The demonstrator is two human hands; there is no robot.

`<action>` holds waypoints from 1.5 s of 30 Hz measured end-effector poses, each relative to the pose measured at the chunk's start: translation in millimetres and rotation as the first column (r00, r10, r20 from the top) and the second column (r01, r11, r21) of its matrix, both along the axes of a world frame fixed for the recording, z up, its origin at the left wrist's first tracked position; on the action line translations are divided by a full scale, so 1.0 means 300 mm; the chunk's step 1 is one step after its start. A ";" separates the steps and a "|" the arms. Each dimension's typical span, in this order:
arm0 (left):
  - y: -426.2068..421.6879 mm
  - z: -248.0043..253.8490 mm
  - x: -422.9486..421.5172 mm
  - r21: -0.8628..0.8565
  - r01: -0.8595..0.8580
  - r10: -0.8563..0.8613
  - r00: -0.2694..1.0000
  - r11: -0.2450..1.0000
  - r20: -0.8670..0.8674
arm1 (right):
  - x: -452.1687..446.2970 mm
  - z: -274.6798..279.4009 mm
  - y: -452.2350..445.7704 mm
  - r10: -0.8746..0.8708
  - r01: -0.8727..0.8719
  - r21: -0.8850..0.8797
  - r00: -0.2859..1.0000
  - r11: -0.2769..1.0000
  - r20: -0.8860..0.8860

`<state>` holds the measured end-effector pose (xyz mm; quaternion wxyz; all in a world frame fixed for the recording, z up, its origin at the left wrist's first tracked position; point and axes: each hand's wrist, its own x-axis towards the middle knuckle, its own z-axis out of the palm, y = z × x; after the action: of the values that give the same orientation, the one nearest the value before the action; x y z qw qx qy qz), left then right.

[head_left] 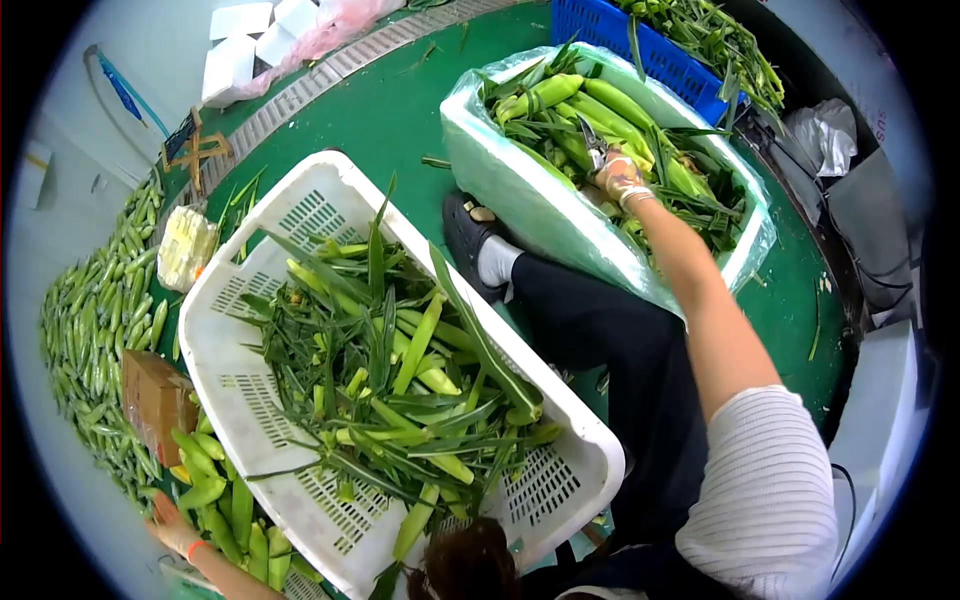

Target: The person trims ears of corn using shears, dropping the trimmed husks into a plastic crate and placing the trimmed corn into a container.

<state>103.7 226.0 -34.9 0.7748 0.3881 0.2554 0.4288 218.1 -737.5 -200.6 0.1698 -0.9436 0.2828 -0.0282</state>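
Observation:
My right hand (622, 176) reaches into a lined white foam box (530, 190), its fingers wrapped round metal shears (592, 142) among green corn ears (615, 120) and leaves. At the lower left, my left hand (172, 524) is stretched out beside a heap of corn ears (245, 520); nothing shows in it. Between the arms stands a white slotted basket (225, 365) holding cut husk leaves and stalk pieces (390, 350).
Small green pods (110, 320) are piled along the left, near a cardboard box (155, 405) and a pale bundle (186, 248). Behind the foam box is a blue crate (650, 50) with leaves. A shoe (468, 240) rests on the green floor between basket and box.

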 end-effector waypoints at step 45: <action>-0.906 0.191 -0.368 -0.410 0.088 -0.037 0.991 0.908 0.130 | -0.794 0.660 1.443 0.697 -0.773 0.538 0.588 0.335 0.410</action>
<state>-6.7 -45.9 22.5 0.8667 0.1965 0.2816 0.3619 -20.1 -304.6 -2.6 0.5050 -0.8345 -0.1937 0.1051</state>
